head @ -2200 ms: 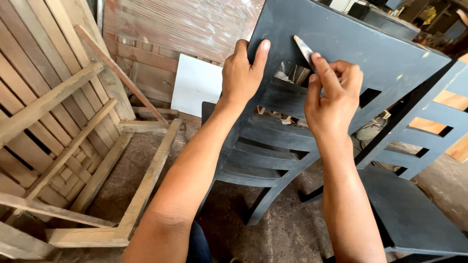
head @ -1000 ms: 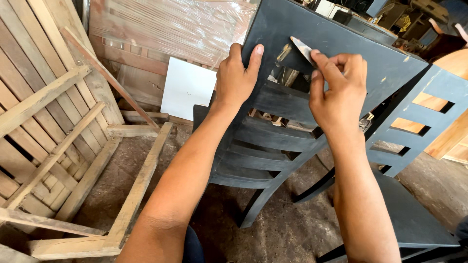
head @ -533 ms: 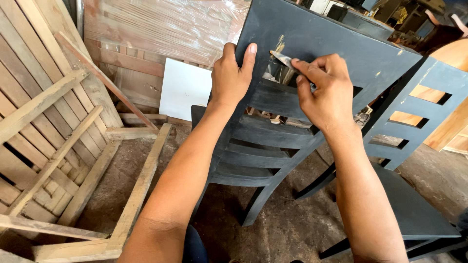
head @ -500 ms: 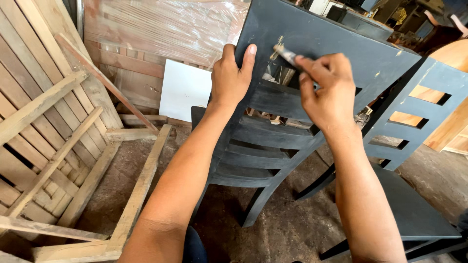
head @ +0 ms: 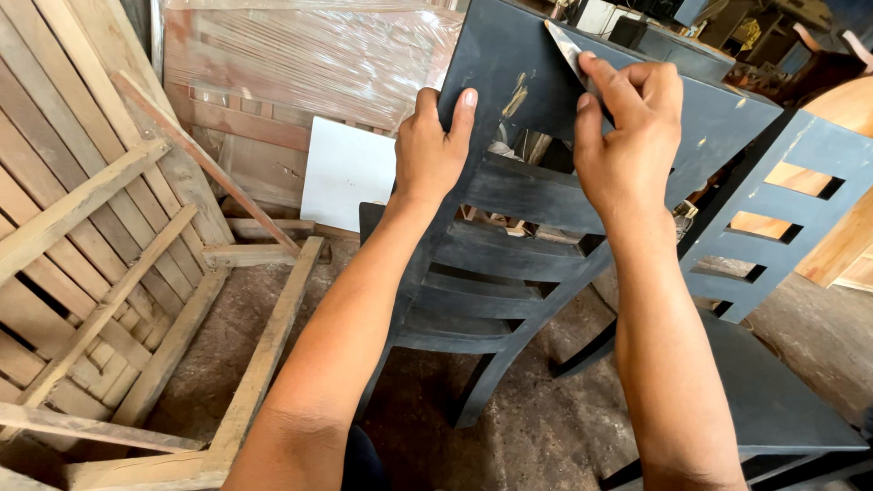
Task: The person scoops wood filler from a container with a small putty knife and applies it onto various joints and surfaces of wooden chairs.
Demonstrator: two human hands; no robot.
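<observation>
A dark grey wooden chair (head: 509, 273) with a slatted back is tipped over in front of me. My left hand (head: 432, 150) grips the left edge of its seat panel. My right hand (head: 627, 136) pinches a thin metal scraper blade (head: 564, 44) and holds its tip against the seat's underside. A pale scraped streak (head: 516, 94) shows on the dark paint between my two hands.
Bare wooden frames and slats (head: 100, 273) lean at the left. A plastic-wrapped wooden panel (head: 300, 64) and a white board (head: 346, 173) stand behind. A second dark grey chair (head: 773, 218) stands at the right on the dirt floor (head: 546, 436).
My right hand moved the blade leftward to the spot near my left thumb, then drew it back up and to the right. My left hand kept its grip on the chair.
</observation>
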